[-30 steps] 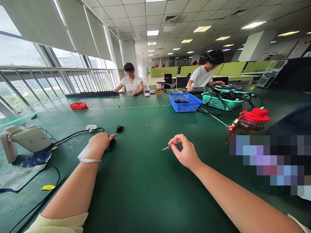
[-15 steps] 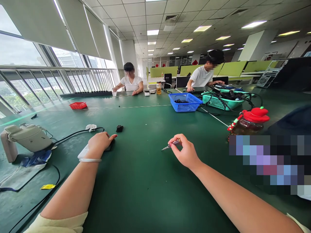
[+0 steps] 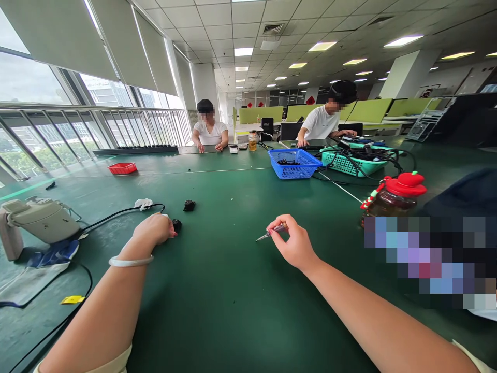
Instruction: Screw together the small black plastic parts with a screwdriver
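In my right hand (image 3: pixel 295 243) is a slim screwdriver (image 3: pixel 278 228), pinched between thumb and fingers. Its thin metal tip points left and down, above the green table. My left hand (image 3: pixel 154 229) is curled at the left, its fingers closed round a small black piece (image 3: pixel 177 225) that is mostly hidden. Just beyond it lies another small black part (image 3: pixel 189 205) on the table. A black cable (image 3: pixel 124 211) ends beside the left hand, near a crumpled white tissue (image 3: pixel 143 204).
Left stand a pale bottle (image 3: pixel 44 220) and a blue-grey glove (image 3: pixel 46 269). A red tray (image 3: pixel 122 169), a blue basket (image 3: pixel 295 165) and a green basket of cables (image 3: pixel 351 165) sit farther off. A red-lidded jar (image 3: pixel 396 197) stands right. Two people sit across the table.
My left hand has shifted slightly left and its fingers have curled in; the pale and dark flat item under it no longer shows. My right hand holds the screwdriver almost unmoved.
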A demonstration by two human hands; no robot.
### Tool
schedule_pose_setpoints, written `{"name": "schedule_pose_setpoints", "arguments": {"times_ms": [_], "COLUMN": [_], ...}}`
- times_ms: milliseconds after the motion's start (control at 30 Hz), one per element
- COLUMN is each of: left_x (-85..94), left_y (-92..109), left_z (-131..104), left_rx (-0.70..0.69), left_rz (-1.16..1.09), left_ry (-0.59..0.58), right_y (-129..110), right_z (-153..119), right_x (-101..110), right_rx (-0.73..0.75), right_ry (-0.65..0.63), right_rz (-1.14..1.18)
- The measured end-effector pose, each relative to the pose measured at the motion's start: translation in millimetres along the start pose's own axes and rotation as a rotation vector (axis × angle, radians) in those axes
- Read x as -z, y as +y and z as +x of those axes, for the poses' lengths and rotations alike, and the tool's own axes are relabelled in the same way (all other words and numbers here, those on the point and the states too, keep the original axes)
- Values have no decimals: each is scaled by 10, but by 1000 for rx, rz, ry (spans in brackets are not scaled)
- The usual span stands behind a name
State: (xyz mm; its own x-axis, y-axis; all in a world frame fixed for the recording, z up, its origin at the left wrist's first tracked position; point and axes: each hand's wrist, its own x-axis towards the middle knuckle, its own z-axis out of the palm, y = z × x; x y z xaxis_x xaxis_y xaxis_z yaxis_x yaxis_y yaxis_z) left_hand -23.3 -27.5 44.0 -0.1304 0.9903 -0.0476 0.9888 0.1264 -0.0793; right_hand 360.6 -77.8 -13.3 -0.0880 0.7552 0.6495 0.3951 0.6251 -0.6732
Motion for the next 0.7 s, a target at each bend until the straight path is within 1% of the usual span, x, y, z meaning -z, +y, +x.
{"name": "schedule_pose_setpoints", "arguments": {"times_ms": [67, 100, 133, 200, 300, 433, 567, 700], "left_x": [39, 49, 47, 8, -104, -214, -245, -222], "left_y": [22, 35, 46, 58, 41, 8, 22, 36], "left_z": [-3, -1, 5, 28, 83, 141, 149, 126], "left_rx": [-18, -32, -44, -61, -75, -54, -82, -86], "left_rz": [-13, -21, -29, -36, -9, 15, 21, 9], "left_ry": [158, 215, 244, 239, 177, 146, 145, 142], "right_y": [-8, -13, -19, -33, -55, -67, -52, -31], "right_z": [1, 2, 3, 6, 12, 20, 18, 10], "right_x": [2, 4, 5, 7, 10, 10, 9, 5], "right_rx": [-3, -5, -10, -17, -14, -9, -10, -21], "right_ry": [3, 3, 1, -2, 0, 2, 2, 1], "right_rz": [-3, -7, -13, -23, -23, -14, -9, -5]}}
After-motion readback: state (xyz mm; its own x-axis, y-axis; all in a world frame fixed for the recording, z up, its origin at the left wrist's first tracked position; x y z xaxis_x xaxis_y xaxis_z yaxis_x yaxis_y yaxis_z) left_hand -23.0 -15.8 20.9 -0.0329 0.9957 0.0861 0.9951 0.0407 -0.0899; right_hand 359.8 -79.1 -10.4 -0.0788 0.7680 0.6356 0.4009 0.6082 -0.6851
